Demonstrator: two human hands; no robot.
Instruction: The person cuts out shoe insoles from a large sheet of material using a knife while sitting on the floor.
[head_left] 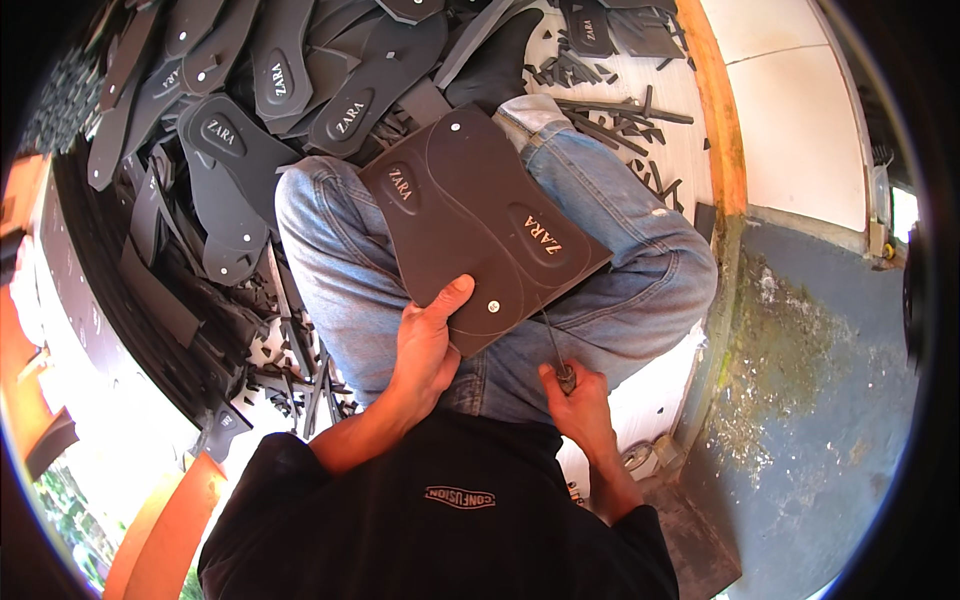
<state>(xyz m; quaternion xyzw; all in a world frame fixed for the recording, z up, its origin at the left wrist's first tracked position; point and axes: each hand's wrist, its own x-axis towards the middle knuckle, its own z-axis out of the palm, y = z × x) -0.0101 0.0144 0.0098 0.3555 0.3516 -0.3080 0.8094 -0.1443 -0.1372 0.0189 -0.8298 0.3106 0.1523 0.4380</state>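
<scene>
A dark brown foam sheet (465, 225) lies across my lap, marked with the curved outlines of a pair of sandal soles. Each outline has a raised oval with printed lettering and a small round white spot. My left hand (428, 340) grips the sheet's near left edge, thumb on top and fingers underneath. In my right hand (580, 395) is a slim tool (556, 345) with a thin metal shaft and a short handle, mostly covered by my fingers. Its tip meets the sheet's near edge, right of the lower white spot. Whether the shaft is a blade cannot be seen.
Several cut sole pieces (222, 150) are heaped at the far left, beside a stack of dark sheets (110, 270). Narrow black offcuts (625, 125) litter the pale floor at the far right. A wooden edge (722, 130) borders a stained grey floor (810, 380) on the right.
</scene>
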